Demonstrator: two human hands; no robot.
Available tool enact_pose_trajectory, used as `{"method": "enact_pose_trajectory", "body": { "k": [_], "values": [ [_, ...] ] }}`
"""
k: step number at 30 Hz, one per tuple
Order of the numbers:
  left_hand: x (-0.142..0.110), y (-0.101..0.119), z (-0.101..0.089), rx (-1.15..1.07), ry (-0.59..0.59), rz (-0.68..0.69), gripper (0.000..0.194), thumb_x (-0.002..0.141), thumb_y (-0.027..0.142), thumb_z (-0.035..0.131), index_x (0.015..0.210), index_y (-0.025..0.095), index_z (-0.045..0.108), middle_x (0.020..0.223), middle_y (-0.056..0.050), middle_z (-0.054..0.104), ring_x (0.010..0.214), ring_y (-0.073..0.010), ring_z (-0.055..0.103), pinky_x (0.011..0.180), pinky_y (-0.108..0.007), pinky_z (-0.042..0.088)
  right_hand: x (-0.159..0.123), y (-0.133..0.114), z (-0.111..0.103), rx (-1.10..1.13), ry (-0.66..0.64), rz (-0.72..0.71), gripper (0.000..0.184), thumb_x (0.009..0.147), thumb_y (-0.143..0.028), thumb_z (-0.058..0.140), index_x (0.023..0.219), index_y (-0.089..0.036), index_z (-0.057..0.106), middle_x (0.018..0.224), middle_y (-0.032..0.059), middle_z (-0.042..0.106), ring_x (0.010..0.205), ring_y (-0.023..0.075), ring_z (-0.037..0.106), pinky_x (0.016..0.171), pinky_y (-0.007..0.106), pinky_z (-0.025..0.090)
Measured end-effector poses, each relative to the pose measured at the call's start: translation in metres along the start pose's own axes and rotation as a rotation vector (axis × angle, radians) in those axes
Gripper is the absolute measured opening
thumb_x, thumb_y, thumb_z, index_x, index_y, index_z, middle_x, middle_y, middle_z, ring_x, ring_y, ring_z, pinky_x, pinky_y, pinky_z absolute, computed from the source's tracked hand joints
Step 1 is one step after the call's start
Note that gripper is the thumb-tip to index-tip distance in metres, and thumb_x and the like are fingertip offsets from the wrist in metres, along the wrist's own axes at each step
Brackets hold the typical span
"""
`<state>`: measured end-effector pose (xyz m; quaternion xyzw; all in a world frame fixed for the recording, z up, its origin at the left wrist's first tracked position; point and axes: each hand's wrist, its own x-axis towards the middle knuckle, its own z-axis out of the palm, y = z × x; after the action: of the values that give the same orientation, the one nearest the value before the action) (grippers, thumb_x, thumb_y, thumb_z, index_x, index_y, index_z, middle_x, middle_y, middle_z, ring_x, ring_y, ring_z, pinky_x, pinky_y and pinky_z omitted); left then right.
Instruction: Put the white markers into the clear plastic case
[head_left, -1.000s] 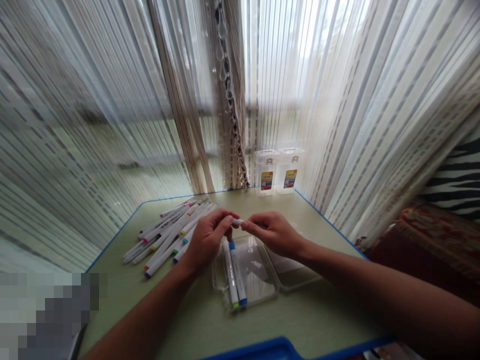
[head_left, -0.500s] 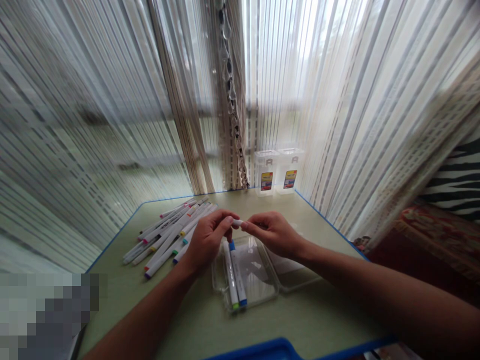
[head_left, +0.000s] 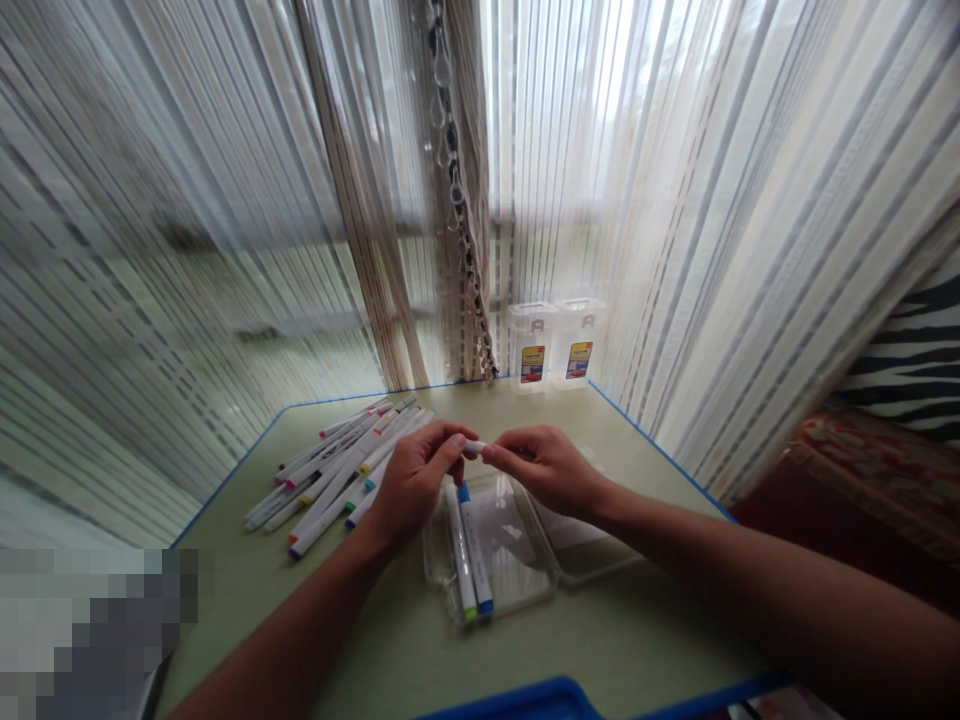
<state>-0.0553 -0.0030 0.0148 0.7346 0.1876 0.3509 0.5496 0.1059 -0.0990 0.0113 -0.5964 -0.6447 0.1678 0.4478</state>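
Between my two hands is a white marker (head_left: 475, 447), mostly covered by fingers. My left hand (head_left: 420, 475) pinches one end, and my right hand (head_left: 551, 465) grips the other. Below them lies an open clear plastic case (head_left: 517, 585) with its lid folded out to the right. Two markers rest side by side along the case's left side: a green-ended marker (head_left: 460, 560) and a blue-ended marker (head_left: 477, 565). Left of my left hand, a loose pile of white markers (head_left: 337, 465) with coloured ends is spread on the table.
Two upright clear plastic boxes (head_left: 531, 340) with yellow labels stand at the table's far edge. The pale green table (head_left: 360, 630) has a blue rim. String curtains (head_left: 247, 200) hang behind it, and a patterned cushioned seat (head_left: 877, 480) is at right.
Both hands and the marker between them stay almost still. The hanging bead strand sways slightly, and the curtain at the right shifts.
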Motion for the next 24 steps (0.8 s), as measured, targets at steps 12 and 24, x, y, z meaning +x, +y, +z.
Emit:
{"method": "enact_pose_trajectory", "body": {
  "k": [12, 24],
  "values": [
    [-0.0006, 0.0023, 0.0003, 0.006, 0.003, -0.003, 0.023, 0.086, 0.031, 0.057, 0.09, 0.011, 0.067, 0.069, -0.003, 0.062, 0.056, -0.0113, 0.055, 0.056, -0.024, 0.045, 0.0, 0.0009, 0.0003, 0.01, 0.0, 0.0, 0.046, 0.089, -0.048, 0.052, 0.066, -0.011, 0.066, 0.055, -0.0041, 0.035, 0.052, 0.0084, 0.032, 0.048, 0.024, 0.022],
    [0.0002, 0.0021, 0.0, 0.0, -0.005, -0.011, 0.023, 0.085, 0.032, 0.057, 0.091, 0.011, 0.067, 0.07, -0.003, 0.062, 0.057, -0.0116, 0.055, 0.056, -0.025, 0.046, -0.0001, 0.0008, 0.0001, 0.009, 0.003, 0.0, 0.045, 0.089, -0.046, 0.053, 0.066, -0.011, 0.067, 0.054, -0.0045, 0.035, 0.051, 0.008, 0.032, 0.047, 0.023, 0.022]
  ]
}}
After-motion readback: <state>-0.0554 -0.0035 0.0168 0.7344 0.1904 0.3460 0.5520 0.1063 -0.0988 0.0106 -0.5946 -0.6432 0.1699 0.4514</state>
